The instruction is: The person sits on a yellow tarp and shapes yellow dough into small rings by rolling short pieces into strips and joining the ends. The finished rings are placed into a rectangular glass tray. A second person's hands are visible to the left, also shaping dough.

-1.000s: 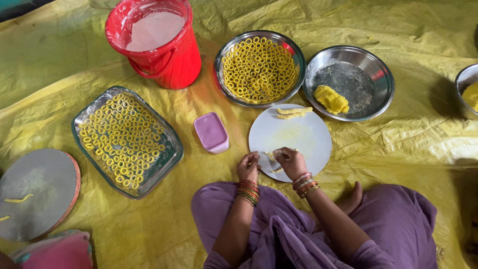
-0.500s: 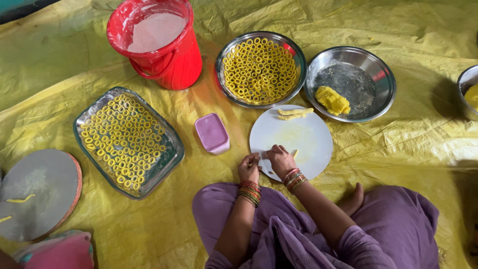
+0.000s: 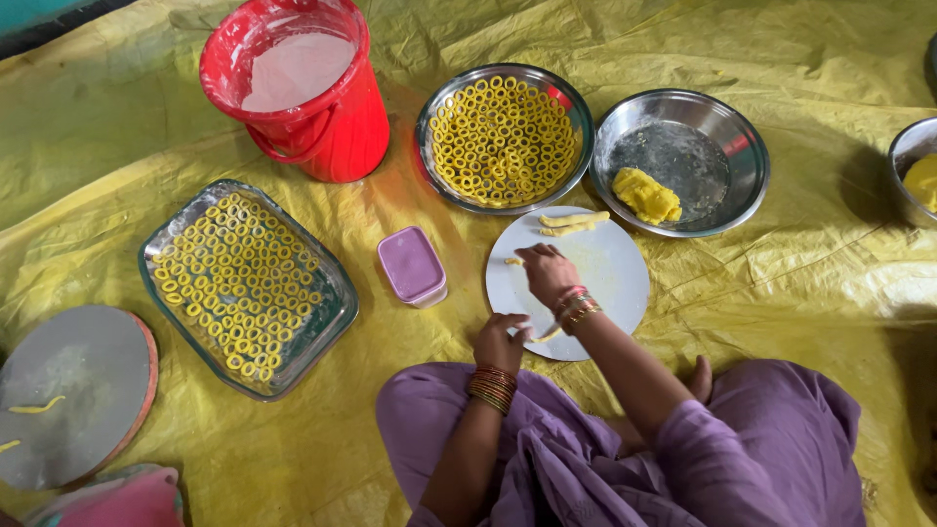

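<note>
I sit on a yellow sheet in purple clothes, with a white round plate (image 3: 610, 283) in front of me. My right hand (image 3: 549, 275) reaches over the plate's left part, its fingertips pinching a small yellow dough piece (image 3: 512, 261). My left hand (image 3: 501, 342) rests curled at the plate's near edge, holding the end of a thin dough strip (image 3: 547, 335) that runs under my right wrist. Two more rolled dough strips (image 3: 572, 223) lie at the plate's far edge.
Beyond the plate stand a steel bowl of dough rings (image 3: 503, 137) and a steel bowl (image 3: 698, 156) holding a dough lump (image 3: 644, 193). A glass tray of rings (image 3: 244, 283), a small purple box (image 3: 412, 265), a red bucket (image 3: 303, 98) and a grey round board (image 3: 68, 390) sit left.
My hands were together at the plate's near edge. The right hand has since moved away across the plate to its left part, while the left hand stayed at the edge.
</note>
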